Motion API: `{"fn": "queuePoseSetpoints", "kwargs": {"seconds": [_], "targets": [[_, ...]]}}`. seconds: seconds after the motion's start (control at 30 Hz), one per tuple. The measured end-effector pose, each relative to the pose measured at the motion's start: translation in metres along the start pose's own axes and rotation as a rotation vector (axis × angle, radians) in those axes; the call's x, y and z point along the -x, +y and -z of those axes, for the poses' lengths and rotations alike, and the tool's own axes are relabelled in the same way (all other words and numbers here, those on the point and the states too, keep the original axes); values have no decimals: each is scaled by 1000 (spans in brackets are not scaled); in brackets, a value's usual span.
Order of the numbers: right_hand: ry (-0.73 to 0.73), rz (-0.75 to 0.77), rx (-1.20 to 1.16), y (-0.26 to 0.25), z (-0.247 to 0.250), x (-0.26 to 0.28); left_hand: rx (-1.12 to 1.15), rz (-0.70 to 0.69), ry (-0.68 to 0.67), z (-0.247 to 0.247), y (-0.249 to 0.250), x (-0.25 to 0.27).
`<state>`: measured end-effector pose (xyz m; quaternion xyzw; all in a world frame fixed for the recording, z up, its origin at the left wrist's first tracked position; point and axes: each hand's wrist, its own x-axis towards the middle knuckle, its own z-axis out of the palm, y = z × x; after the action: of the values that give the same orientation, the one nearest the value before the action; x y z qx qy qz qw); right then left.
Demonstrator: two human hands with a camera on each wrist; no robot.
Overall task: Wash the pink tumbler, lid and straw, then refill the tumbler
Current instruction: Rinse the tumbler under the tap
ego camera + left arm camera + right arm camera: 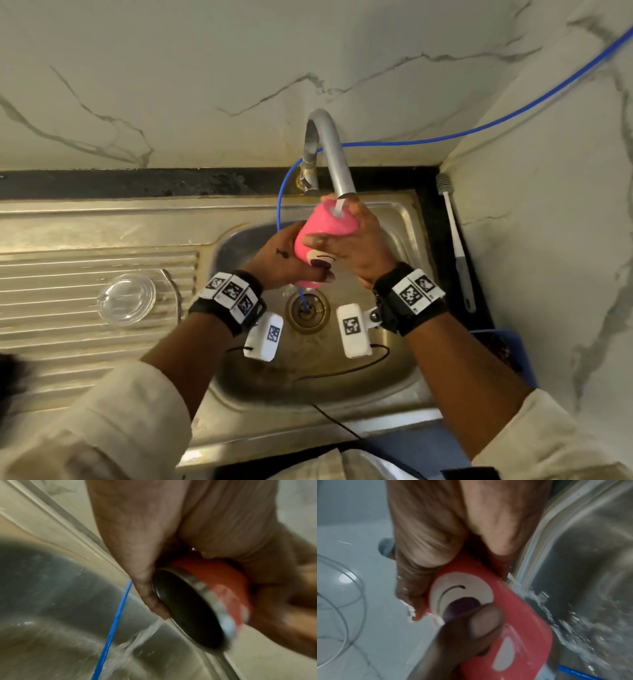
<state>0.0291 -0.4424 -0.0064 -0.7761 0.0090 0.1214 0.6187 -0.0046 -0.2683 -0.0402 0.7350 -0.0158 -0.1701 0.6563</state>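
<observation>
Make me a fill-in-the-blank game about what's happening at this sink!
1. Both hands hold the pink tumbler with the cartoon face under the curved grey metal ____.
2. The clear round plastic lid lies on the ridged steel ____ beside the basin.
3. A thin ____ tube runs down into the round brass drain.
4. The left hand and right hand wear wristbands with black-and-white ____.

Missing words: tap; drainboard; blue; markers

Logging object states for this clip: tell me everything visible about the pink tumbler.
The pink tumbler has a cartoon face printed on its side: a pale patch, a curved black line, a dark purple shape. Its open mouth has a metal rim, dark inside. It is held over the sink basin, tilted bottom-up under the tap, whose stream lands on the base; water runs off below. The left hand grips the mouth end, the right hand the upper body.
</observation>
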Motion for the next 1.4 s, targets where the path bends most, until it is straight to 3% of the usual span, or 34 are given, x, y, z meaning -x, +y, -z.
{"fn": "queuePoseSetpoints", "kwargs": {"seconds": [0.07,0.1,0.23,0.37,0.47,0.6,0.67,0.77,0.87,0.97,1.03,1.13,1.2,1.3,1.4], "targets": [[-10,4,-86,0,7,0,-20,15,-67,3,5,-4],[0,-2,-123,1,7,0,-93,9,-17,-1,8,-5],[189,-55,-55,-7,-9,1,-387,-146,377,-32,-3,1],[238,-109,-41,-8,-20,0,-673,-256,561,-50,-14,6],[161,-72,72,-6,-7,-1,-600,-181,418,-39,-9,9],[-13,74,-69,-1,17,-1,-78,128,-47,-9,11,0],[-10,87,-177,2,25,-2,132,203,-110,-2,21,1],[82,13,-493,9,35,0,407,202,-85,-3,24,6],[212,-174,-623,20,37,4,456,135,75,-17,20,4],[162,-309,-536,26,34,5,250,-10,218,-24,21,3],[94,-418,-494,23,37,5,-8,-210,214,-18,17,4],[33,-588,-497,16,44,3,-213,-521,112,-15,17,5],[16,-662,-484,10,44,0,-294,-616,108,-19,18,1],[45,-628,-477,6,37,2,-226,-455,217,-26,18,0],[137,-456,-428,4,26,4,136,-61,289,-35,27,-3]]}}
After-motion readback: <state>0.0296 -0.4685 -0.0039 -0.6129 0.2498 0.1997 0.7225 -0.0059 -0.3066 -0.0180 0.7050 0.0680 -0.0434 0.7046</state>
